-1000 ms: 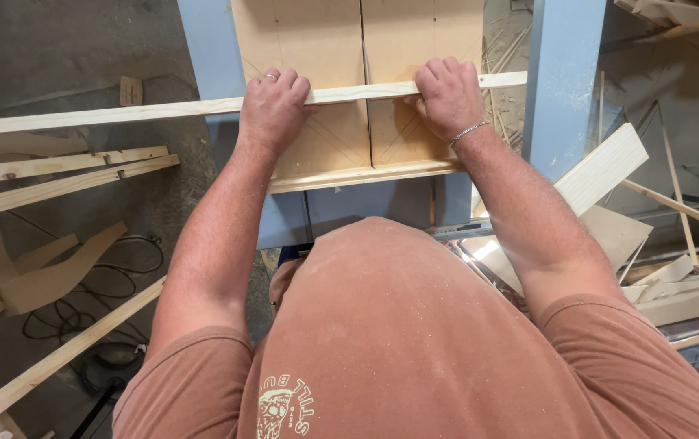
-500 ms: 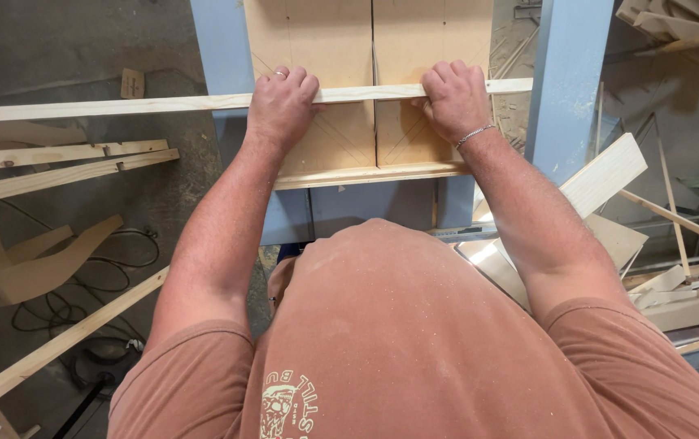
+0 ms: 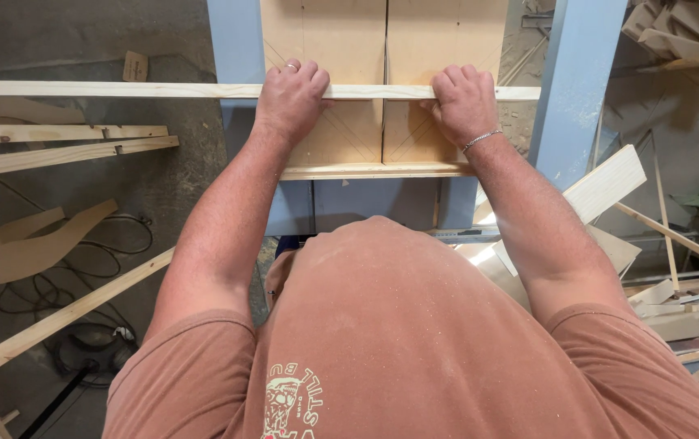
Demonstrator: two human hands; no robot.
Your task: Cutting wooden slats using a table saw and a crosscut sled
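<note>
On the far left, several loose wooden slats (image 3: 56, 150) lie over the grey floor (image 3: 81, 49), with a curved offcut (image 3: 32, 244) and a black cable (image 3: 56, 284) below them, and another long batten (image 3: 56, 321) running diagonally toward the bottom corner. A long pale wooden strip (image 3: 121, 89) crosses the view horizontally from the left edge and lies across the table (image 3: 325, 32), a plywood sled with a thin slot down its middle, carried between blue metal posts (image 3: 235, 41).

The left hand (image 3: 291, 102) lies on top of the strip just left of the slot, fingers curled over its far edge and a ring on one finger; its grip is clenched on the strip, pressing it down on the plywood. Just right of the slot, the right hand (image 3: 465, 104), with a thin bracelet at the wrist, is folded over the same strip in the same way, its grip also clenched on the wood. The two hands sit on either side of the slot, well apart. The strip ends just beyond the right hand, short of the right blue post.

Further right, a heap of pale offcuts (image 3: 675, 301) and a broad board (image 3: 605, 183) lean against one another.
</note>
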